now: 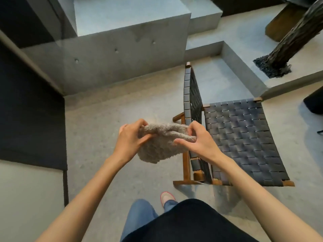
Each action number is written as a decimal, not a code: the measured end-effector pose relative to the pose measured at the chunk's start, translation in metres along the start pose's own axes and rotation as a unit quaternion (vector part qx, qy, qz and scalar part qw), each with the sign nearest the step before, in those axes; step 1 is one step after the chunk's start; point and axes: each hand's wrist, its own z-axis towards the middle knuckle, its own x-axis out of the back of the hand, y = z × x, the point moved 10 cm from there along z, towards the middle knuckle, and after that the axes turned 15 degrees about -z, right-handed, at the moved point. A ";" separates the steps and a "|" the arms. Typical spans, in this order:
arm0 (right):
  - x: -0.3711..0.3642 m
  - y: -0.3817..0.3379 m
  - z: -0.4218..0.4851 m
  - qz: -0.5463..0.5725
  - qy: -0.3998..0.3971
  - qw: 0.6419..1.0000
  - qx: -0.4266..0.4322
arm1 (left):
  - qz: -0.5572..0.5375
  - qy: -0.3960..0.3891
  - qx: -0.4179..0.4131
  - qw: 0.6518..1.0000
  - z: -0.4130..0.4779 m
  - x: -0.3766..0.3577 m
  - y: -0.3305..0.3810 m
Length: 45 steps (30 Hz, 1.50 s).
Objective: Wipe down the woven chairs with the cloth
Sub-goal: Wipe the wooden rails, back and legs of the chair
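Cloth (160,147), beige and fluffy, is held up in the air in front of the person, bunched between the two grips. The left grip (130,138) clasps its left end: the fingers curl over the top edge and the thumb presses into the front of the pile. The right grip (201,138) pinches the upper right end, fingertips hooked over a rolled fold and the thumb stretched out below it. Most of the cloth sags in a rounded lump beneath the two grips.

Just to the right of the cloth stands a low chair (241,133) with a seat (253,154) and backrest (190,95) woven from dark flat straps on a brown wooden frame (186,165). The backrest is seen almost edge-on, leaning, with the seat spreading away to the right. The cloth's right end overlaps the frame in the view; whether it touches the chair cannot be told.

The chair rests on a grey concrete floor (104,119). Behind it rise grey concrete steps (122,49). A dark panel (31,110) fills the left side. At the upper right a dark, rough trunk (288,44) slants down to a black fringed base (271,69). Below the grips show blue jeans (139,217), a dark top (188,222) and one pale shoe (167,198) with a red rim.
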 end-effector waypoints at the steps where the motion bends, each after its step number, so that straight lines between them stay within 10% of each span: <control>1: -0.005 0.003 0.010 0.007 -0.014 1.000 -0.025 | -0.004 -0.014 -0.011 1.000 0.010 0.005 -0.006; 19: -0.068 -0.045 -0.024 -0.061 0.105 0.924 -0.363 | 0.028 -0.468 -0.223 0.855 0.126 -0.002 -0.041; 38: -0.042 0.097 0.141 -0.066 0.178 0.850 -0.491 | 0.194 -0.335 -0.304 0.870 0.395 -0.114 -0.035; 45: 0.002 0.171 0.242 0.026 0.129 0.849 -0.512 | 0.222 -0.345 -0.216 0.886 0.505 -0.175 -0.016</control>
